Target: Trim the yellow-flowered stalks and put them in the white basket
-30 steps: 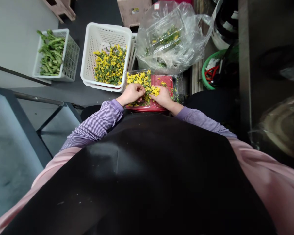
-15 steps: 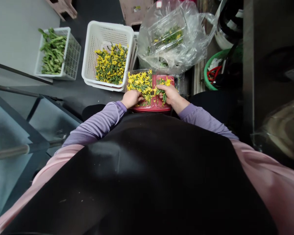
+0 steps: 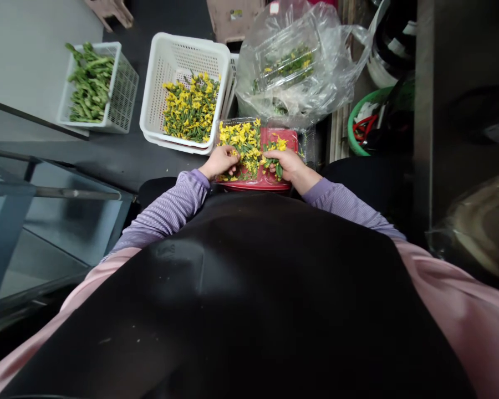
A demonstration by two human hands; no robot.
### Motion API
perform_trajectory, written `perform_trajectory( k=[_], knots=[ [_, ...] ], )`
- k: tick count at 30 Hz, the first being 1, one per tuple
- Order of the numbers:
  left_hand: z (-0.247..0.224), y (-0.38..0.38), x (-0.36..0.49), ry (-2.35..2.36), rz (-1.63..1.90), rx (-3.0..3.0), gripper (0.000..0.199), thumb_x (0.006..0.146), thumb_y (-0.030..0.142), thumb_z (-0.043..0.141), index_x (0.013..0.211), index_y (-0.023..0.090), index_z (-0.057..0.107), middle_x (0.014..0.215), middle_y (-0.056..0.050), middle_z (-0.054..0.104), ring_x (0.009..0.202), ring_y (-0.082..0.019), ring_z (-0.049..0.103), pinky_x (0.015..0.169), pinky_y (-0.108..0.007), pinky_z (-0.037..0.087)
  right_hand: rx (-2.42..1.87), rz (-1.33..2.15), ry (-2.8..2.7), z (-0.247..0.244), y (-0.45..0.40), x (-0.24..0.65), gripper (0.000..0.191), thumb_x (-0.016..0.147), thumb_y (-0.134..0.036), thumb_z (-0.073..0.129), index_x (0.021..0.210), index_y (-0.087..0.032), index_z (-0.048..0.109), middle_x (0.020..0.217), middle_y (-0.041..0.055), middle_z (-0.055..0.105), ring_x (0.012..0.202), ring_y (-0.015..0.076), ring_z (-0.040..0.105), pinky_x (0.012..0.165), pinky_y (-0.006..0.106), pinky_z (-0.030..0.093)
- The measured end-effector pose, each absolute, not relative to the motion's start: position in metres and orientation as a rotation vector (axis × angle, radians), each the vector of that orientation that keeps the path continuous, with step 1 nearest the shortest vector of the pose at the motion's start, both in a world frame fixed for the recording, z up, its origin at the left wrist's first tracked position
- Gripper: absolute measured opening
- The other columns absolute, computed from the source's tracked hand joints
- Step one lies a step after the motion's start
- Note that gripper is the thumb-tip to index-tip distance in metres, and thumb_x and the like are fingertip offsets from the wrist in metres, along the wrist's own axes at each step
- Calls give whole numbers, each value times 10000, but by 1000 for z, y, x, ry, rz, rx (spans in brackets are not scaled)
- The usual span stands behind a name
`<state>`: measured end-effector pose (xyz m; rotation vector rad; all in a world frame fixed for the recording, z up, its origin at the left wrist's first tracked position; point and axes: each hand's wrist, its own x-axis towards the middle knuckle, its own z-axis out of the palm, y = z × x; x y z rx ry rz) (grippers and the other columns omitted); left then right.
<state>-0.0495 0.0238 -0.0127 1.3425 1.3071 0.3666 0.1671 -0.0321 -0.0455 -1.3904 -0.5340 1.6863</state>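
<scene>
Yellow flowers with green stems [image 3: 242, 138] lie heaped in a clear plastic tray [image 3: 256, 178] on a red surface in front of me. At the heap's near left side is my left hand [image 3: 221, 162], its fingers curled into a pinch; whatever sits between the fingertips is too small to make out. My right hand [image 3: 293, 165] is closed around a small bunch of yellow-flowered green buds [image 3: 274, 158], over the tray's right part. The red surface [image 3: 290, 136] shows behind that bunch.
A white basket [image 3: 149, 88] of similar flowers stands left of the tray; farther left is a white basket [image 3: 127, 83] of thick green stems. Behind the tray sits a clear plastic bag [image 3: 336, 72] with a plastic box. A green basket [image 3: 353, 133] stands right.
My left hand has lifted slightly up and back from the heap, its fingers more visible now. My right hand keeps its bunch nearly in place. The view has shifted slightly.
</scene>
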Motion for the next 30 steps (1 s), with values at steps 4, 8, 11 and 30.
perform_trajectory(
  k=[4, 8, 11, 30],
  knots=[
    [7, 15, -49, 1253, 406, 1101, 231, 822, 219, 826, 742, 145, 622, 601, 2, 666, 448, -59, 551, 491, -190, 465, -1354, 1768, -595, -42, -37, 161, 189, 672, -229, 839, 738, -168, 672, 614, 7, 626, 470, 96, 443, 459, 272, 431],
    [17, 4, -37, 1207, 331, 1127, 286, 822, 227, 848, 688, 141, 610, 521, 19, 617, 392, -49, 511, 429, -177, 396, -1263, 1828, -704, -38, -45, 153, 217, 644, -224, 851, 805, -170, 717, 674, 12, 696, 480, 96, 464, 452, 258, 435],
    [20, -1, -22, 1199, 306, 1192, 283, 841, 169, 825, 680, 138, 595, 510, 29, 605, 361, -25, 448, 409, -168, 312, -1220, 1855, -720, -35, -49, 149, 243, 635, -204, 856, 834, -168, 722, 733, 22, 739, 510, 100, 503, 468, 245, 450],
    [24, -27, -11, 1164, 337, 806, 257, 907, 212, 787, 761, 146, 586, 491, 74, 531, 340, -27, 466, 350, -144, 311, -1198, 1862, -539, -36, -47, 148, 153, 747, -260, 816, 764, -157, 704, 632, 4, 679, 502, 96, 501, 514, 249, 483]
  ],
)
